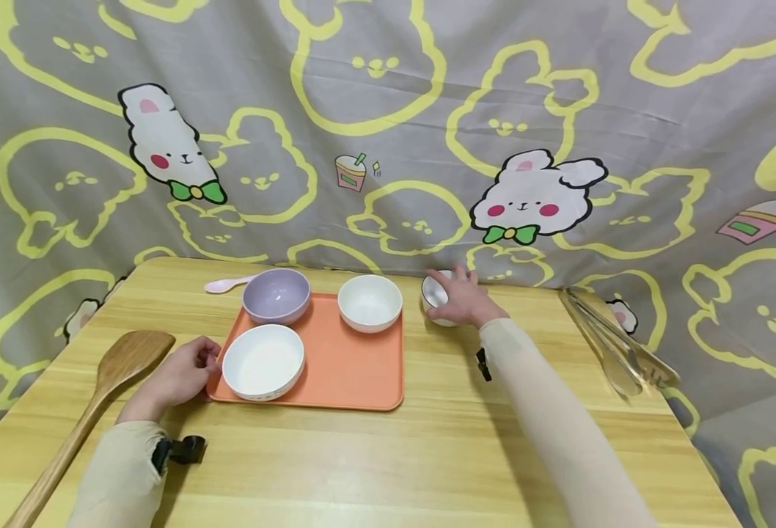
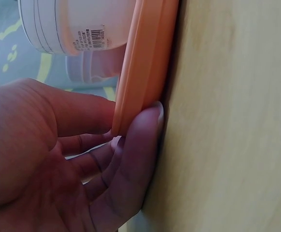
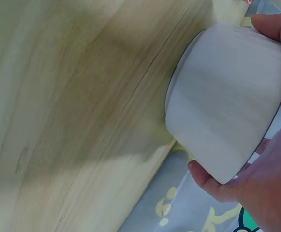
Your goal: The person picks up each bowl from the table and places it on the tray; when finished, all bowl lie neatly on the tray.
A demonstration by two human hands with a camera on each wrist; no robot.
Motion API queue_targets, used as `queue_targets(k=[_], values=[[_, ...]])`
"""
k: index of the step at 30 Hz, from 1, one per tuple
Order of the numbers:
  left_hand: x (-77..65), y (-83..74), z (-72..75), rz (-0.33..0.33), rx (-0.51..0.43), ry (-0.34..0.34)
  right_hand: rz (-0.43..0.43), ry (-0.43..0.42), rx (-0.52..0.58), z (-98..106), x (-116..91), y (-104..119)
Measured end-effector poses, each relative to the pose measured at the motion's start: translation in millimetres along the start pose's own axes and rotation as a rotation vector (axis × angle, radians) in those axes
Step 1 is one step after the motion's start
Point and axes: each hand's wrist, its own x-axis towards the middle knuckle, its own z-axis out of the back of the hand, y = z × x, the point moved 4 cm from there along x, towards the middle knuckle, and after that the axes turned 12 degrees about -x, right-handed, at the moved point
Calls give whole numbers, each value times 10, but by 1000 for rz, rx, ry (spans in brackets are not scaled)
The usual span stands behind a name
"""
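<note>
My left hand pinches the left rim of an orange tray, one fingertip against its underside and another on its upper edge in the left wrist view. On the tray stand a wide white bowl, a purple bowl at the back left and another white bowl at the back right. To the right of the tray, my right hand grips a small white bowl with a dark rim, fingers and thumb spread over opposite sides of its mouth. The bowl stands upright near the table's back edge.
A pink spoon lies behind the purple bowl. Along the left side of the table is a wooden spatula. Several metal utensils lie at the back right. A patterned grey curtain hangs right behind the table.
</note>
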Motion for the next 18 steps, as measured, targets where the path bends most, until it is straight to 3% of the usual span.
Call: queue_targets(k=[18], values=[[-17, 3, -6, 18, -32, 13, 73, -51, -20, 44, -297, -43]])
